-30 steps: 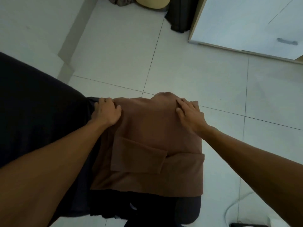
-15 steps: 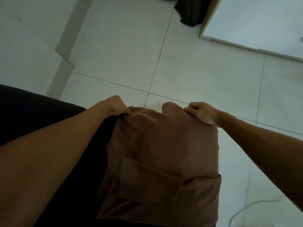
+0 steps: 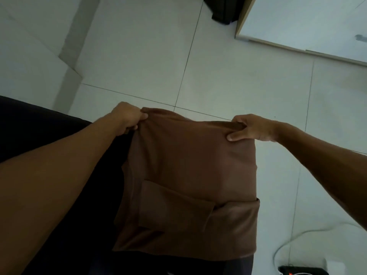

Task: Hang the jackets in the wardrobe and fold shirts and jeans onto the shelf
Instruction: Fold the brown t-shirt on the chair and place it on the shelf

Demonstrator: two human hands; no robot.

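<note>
A brown shirt (image 3: 190, 175), partly folded with a sleeve laid across its lower part, lies in the middle of the view over a dark surface. My left hand (image 3: 127, 119) pinches its far left corner. My right hand (image 3: 250, 128) grips its far right corner, thumb on top of the cloth. The far edge of the shirt is lifted and stretched between both hands.
A black surface (image 3: 39, 124) fills the left side under my left arm. White tiled floor (image 3: 178, 56) lies beyond. A white wardrobe door (image 3: 309, 22) with a handle is at top right, dark cloth (image 3: 224, 10) beside it. A white cable (image 3: 288, 241) and a dark device (image 3: 294, 270) lie bottom right.
My hands went from resting flat on the shirt to pinching its far corners. They have spread apart and raised the far edge, pulling it taut.
</note>
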